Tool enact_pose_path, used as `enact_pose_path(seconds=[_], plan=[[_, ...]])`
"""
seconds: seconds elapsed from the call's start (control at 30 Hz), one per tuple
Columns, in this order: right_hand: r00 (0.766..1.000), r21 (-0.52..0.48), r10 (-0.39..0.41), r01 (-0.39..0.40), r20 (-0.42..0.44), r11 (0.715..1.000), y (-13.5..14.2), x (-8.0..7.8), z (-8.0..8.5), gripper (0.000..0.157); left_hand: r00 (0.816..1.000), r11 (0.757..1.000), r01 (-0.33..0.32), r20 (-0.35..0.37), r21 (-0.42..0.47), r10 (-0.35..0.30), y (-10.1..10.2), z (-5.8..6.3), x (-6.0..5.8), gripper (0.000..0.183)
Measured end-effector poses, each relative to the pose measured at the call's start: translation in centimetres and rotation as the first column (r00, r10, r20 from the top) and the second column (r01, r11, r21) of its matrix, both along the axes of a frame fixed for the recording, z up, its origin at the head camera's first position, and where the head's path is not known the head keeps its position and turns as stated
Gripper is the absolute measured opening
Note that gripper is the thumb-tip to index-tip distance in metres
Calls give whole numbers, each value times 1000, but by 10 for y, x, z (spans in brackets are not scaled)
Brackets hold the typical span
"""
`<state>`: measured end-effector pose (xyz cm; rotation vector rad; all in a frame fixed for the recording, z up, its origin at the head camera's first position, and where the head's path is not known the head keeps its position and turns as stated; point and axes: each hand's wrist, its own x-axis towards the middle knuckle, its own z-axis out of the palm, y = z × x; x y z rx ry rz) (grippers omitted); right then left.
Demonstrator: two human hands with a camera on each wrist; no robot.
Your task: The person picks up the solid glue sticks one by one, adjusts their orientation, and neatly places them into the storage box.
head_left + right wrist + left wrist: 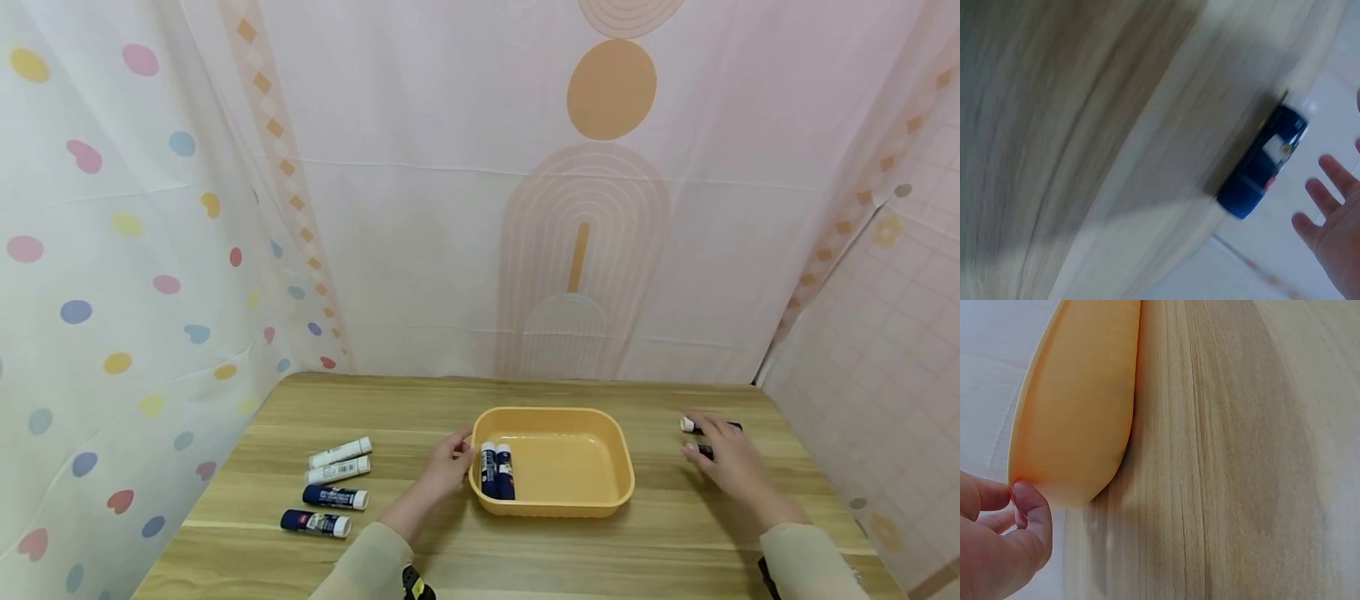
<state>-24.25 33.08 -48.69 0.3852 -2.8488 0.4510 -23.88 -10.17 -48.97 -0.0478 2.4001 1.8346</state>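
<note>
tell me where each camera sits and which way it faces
Head: on the head, facing forward and down at the table, tray, tubes and curtain; left hand, right hand and sleeves show.
Left wrist: on that wrist, facing the tray's outside and the table; part of the left hand shows.
Right wrist: on that wrist, facing a blue tube on the table; part of the right hand shows.
Head and left wrist share the left hand pinching the tray.
</note>
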Motion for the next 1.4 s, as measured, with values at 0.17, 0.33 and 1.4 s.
enact_pose_path(seconds=[0.17, 0.33, 1.4], plan=[[998, 61, 10, -13, 54, 998, 14, -4, -2, 54, 1000, 1000, 5, -11, -6, -5, 0, -1, -1, 44], [995, 79, 25, -32, 92, 996, 23, -7, -4, 44, 1000, 1000, 1, -11, -10, -1, 0, -2, -1, 44], [996, -62, 71, -68, 45, 996, 14, -2, 7, 65, 1000, 1000, 11, -16, 13, -11, -1, -1, -1, 44]])
